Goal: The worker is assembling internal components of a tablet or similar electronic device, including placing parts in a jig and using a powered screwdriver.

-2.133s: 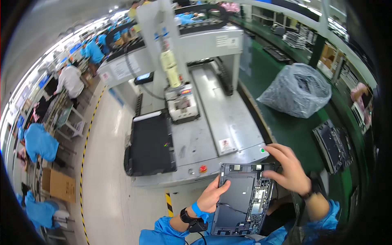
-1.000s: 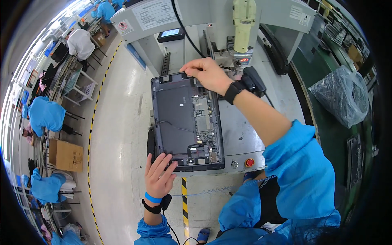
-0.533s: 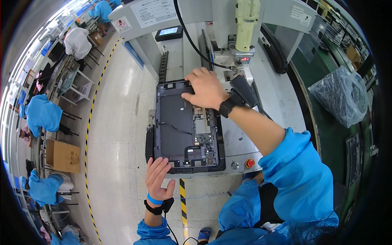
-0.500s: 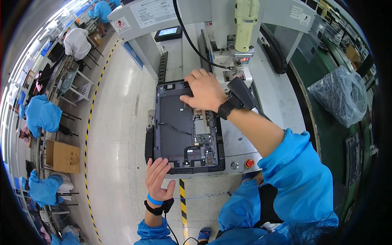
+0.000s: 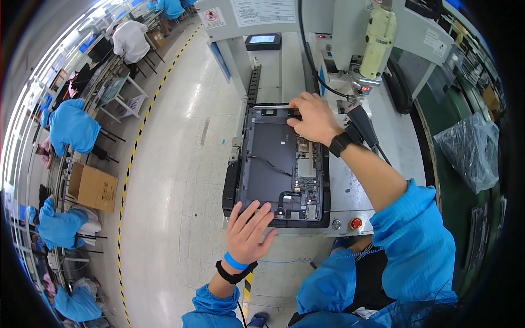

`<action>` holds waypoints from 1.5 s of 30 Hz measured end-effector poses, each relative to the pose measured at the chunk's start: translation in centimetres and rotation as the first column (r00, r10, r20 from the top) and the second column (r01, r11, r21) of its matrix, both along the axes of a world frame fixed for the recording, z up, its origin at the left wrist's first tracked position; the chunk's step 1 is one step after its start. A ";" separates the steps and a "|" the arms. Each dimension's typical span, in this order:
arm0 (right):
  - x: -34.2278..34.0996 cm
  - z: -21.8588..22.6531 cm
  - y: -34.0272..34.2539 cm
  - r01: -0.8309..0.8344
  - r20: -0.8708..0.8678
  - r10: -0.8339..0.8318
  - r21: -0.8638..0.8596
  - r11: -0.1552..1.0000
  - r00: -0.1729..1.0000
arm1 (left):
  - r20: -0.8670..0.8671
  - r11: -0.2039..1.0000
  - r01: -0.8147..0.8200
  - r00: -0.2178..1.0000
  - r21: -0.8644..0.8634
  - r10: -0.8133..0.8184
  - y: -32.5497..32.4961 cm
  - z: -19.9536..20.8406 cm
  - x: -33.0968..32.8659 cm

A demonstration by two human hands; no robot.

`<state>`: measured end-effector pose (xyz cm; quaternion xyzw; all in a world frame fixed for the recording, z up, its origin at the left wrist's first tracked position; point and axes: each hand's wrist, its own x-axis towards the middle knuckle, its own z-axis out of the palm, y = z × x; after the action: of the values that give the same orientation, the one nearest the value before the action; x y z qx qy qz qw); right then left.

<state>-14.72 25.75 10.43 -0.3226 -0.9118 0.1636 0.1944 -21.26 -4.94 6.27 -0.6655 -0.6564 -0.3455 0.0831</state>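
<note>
An opened tablet housing [image 5: 266, 180] with a dark flat inside, a thin cable and a circuit board [image 5: 307, 169] along its right side lies in a black fixture [image 5: 326, 208] on the machine bed. At its far edge, near the right corner, my right hand [image 5: 315, 118] is curled over the rim, thumb on the inner side and fingertips partly hidden. My left hand [image 5: 249, 232] is open, fingers stretched out and lying over the near left corner of the housing. It grips nothing.
Beyond the housing stand a pale yellow powered tool [image 5: 378, 41] and a small screen [image 5: 263, 41]. A red button [image 5: 356, 223] sits at the bed's front edge. To the right lies a plastic-wrapped bundle [image 5: 469, 150]. Co-workers in blue sit at benches on the left, near a cardboard box [image 5: 93, 187].
The whole view has shifted, so the machine and housing appear further right. My left hand has moved further over the near left corner; my right hand stays at the far edge.
</note>
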 end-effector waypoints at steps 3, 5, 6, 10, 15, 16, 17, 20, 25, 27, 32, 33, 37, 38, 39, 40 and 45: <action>-0.1 0.1 -0.7 0.002 0.022 -0.004 0.051 0.999 1.000 | 0.000 1.000 -0.025 1.000 -0.003 0.025 0.2 -0.1 1.2; -0.5 0.0 -0.8 0.003 0.049 -0.008 0.105 0.995 0.999 | -0.055 1.000 -0.021 0.998 0.007 0.021 0.4 -0.2 1.6; -0.2 0.0 -0.6 -0.001 0.050 -0.004 0.110 0.994 0.999 | -0.054 1.000 -0.025 0.998 0.013 0.026 0.6 -0.4 1.8; 1.0 -0.7 -0.8 -0.016 -0.046 0.022 0.127 0.992 0.999 | -0.049 0.997 -0.058 0.997 0.055 0.060 0.8 -0.8 2.3; 1.0 -3.1 -3.3 -0.021 -0.195 0.091 0.333 0.943 0.977 | -0.003 0.993 -0.096 0.995 0.065 0.096 0.3 -0.7 2.5; 1.6 -3.0 -3.4 -0.008 -0.199 0.096 0.401 0.916 0.975 | -0.002 0.994 -0.077 0.997 0.081 0.077 0.7 -0.4 2.8; 2.4 -2.7 -3.8 0.003 -0.173 0.059 0.339 0.941 0.983 | -0.003 0.994 -0.076 0.997 0.073 0.076 0.9 -0.1 3.1; 3.1 -3.4 -4.9 0.004 -0.110 0.041 0.382 0.924 0.993 | -0.012 0.999 -0.051 0.999 -0.019 0.051 1.2 3.0 2.1; 3.1 -3.0 -5.5 0.023 -0.049 -0.007 0.345 0.938 0.999 | 0.040 0.953 0.080 0.997 -0.293 -0.072 9.9 7.6 -4.7; 3.4 -2.0 -5.7 0.008 -0.075 0.014 0.282 0.959 0.997 | -0.070 0.964 0.025 0.997 -0.265 -0.045 14.1 5.8 -7.2; 4.2 -3.5 -4.9 0.054 -0.090 -0.031 0.258 0.965 0.995 | -0.186 0.839 -0.100 0.983 -0.534 -0.001 17.9 3.7 -8.3; 4.1 -3.4 -4.8 0.063 -0.098 -0.039 0.262 0.963 0.994 | -0.184 0.831 -0.091 0.983 -0.548 -0.014 18.1 4.0 -8.3; 4.0 -0.9 -4.8 0.072 -0.108 -0.044 0.271 0.960 0.993 | -0.096 0.804 -0.049 0.995 -0.593 -0.010 17.6 5.0 -9.1; 3.9 -1.1 -5.1 0.081 -0.118 -0.051 0.261 0.962 0.992 | -0.113 0.820 -0.021 0.992 -0.572 -0.053 17.1 5.0 -9.4; 3.7 -0.4 -4.9 0.052 -0.019 -0.049 0.271 0.961 0.999 | -0.147 0.829 0.000 0.984 -0.559 -0.099 16.8 4.7 -10.3; 4.0 0.0 -4.7 0.030 0.082 -0.055 0.280 0.960 0.995 | -0.169 0.839 0.007 0.979 -0.544 -0.117 17.1 4.4 -10.6; 7.7 -6.0 -6.6 0.042 -0.176 -0.020 0.120 0.992 0.984 | 0.070 0.742 0.153 0.987 -0.653 -0.141 17.6 6.4 -9.5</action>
<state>-6.97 19.13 4.48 -0.3086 -0.8945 0.1316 0.2954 -30.81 12.67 12.64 -0.6991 -0.6819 -0.1043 -0.1881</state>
